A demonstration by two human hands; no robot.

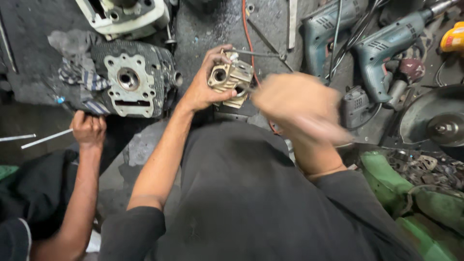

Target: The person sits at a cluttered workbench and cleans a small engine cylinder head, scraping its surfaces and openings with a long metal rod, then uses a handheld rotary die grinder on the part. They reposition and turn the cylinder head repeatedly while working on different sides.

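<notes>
Brass-coloured carburettor body (231, 77), with round bores, is gripped by the left hand (203, 87); the right hand (299, 108) is blurred, its grip indiscernible.

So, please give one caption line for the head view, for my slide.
Left hand grips a small brass-coloured metal part; the blurred right hand is beside it, near two power drills.

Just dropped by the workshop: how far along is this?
Already off any machine: the tan metal part, held up in the left hand. In hand: the blurred right hand works beside it. Left: the engine head lies apart on the floor beside a co-worker's hand.
</notes>
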